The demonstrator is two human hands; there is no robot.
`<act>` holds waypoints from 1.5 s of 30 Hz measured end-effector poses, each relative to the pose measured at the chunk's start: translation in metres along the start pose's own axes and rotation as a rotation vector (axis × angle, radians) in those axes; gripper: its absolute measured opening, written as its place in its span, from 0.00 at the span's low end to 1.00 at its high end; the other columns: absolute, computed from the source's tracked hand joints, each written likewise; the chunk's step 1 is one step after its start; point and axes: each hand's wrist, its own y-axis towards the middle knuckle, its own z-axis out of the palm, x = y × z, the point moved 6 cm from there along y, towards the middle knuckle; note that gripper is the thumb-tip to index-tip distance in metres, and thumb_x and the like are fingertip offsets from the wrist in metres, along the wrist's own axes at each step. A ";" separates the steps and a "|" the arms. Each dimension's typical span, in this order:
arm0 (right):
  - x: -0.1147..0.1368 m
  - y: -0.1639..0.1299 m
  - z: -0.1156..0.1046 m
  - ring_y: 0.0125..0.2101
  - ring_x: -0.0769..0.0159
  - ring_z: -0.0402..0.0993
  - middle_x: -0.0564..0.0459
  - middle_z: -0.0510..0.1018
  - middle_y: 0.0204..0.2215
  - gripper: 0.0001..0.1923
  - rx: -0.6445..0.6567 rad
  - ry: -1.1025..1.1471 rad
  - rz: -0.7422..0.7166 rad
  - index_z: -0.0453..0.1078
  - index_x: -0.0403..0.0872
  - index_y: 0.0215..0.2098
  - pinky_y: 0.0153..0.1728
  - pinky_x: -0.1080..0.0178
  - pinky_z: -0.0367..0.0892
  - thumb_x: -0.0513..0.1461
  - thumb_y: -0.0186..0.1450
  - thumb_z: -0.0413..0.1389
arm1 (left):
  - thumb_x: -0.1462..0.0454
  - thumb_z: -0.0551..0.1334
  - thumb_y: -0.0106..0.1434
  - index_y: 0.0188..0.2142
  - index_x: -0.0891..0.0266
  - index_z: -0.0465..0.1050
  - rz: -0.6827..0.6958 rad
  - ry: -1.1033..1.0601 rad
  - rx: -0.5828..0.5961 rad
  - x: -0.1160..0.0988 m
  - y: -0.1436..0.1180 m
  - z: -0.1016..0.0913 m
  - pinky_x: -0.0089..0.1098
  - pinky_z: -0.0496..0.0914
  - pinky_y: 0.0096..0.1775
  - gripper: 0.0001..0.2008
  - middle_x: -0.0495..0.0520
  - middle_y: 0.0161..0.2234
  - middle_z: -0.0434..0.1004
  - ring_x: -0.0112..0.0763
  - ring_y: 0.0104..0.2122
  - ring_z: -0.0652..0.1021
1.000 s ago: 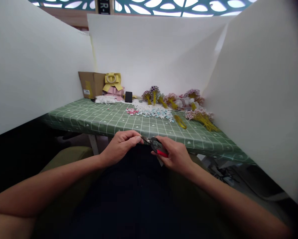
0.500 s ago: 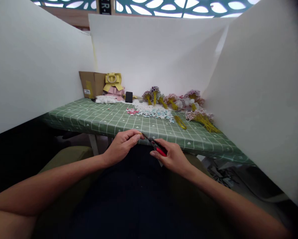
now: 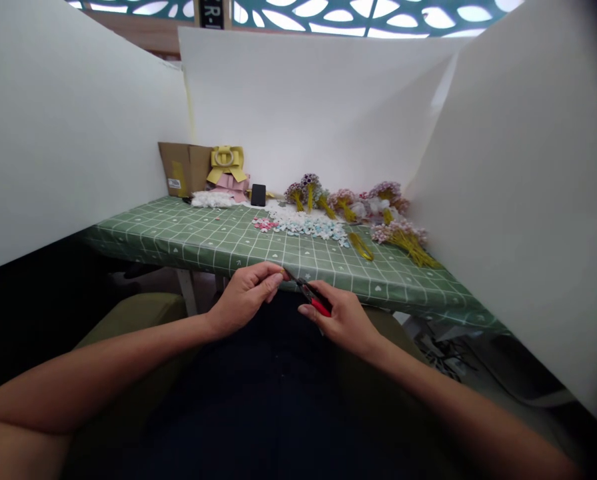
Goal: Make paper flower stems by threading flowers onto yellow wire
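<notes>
My right hand (image 3: 346,319) is wrapped round a pair of pliers (image 3: 314,297) with red and black handles. Their narrow jaws point up and left to the fingertips of my left hand (image 3: 251,293). Thumb and forefinger of that left hand are pinched together on something small and yellowish, too small to make out. Both hands are held at the table's front edge, above my lap. Beyond them on the table lie loose small flowers (image 3: 313,225) in white, pale blue and pink, and a bundle of yellow wire (image 3: 361,246).
A green checked cloth covers the table (image 3: 203,233). Bunches of flowers on yellow stems (image 3: 403,240) lie at the right and back. A cardboard box (image 3: 186,170), yellow and pink bows (image 3: 227,163) and a black phone (image 3: 258,195) stand at the back left. White panels enclose three sides.
The pliers and my right hand have shifted very slightly left. My left hand keeps its pinch in nearly the same place.
</notes>
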 end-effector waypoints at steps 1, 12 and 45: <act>0.000 0.000 0.000 0.28 0.66 0.69 0.52 0.75 0.29 0.17 -0.012 -0.019 -0.001 0.69 0.44 0.42 0.31 0.64 0.62 0.49 0.63 0.55 | 0.60 0.55 0.66 0.38 0.64 0.71 -0.002 -0.006 -0.004 0.000 0.000 0.000 0.25 0.60 0.27 0.10 0.44 0.20 0.62 0.21 0.22 0.64; -0.003 -0.002 0.002 0.30 0.64 0.70 0.50 0.75 0.31 0.17 -0.048 -0.088 0.011 0.68 0.45 0.43 0.32 0.64 0.62 0.49 0.63 0.55 | 0.59 0.55 0.67 0.39 0.63 0.71 -0.011 -0.057 -0.027 0.001 -0.001 0.001 0.24 0.59 0.27 0.11 0.44 0.20 0.63 0.21 0.22 0.64; -0.005 0.001 0.000 0.28 0.66 0.69 0.52 0.75 0.29 0.18 0.044 0.046 -0.016 0.70 0.44 0.42 0.31 0.65 0.61 0.49 0.63 0.56 | 0.57 0.54 0.67 0.36 0.65 0.71 -0.090 -0.230 0.127 0.009 0.001 0.011 0.24 0.52 0.22 0.14 0.43 0.17 0.59 0.20 0.19 0.58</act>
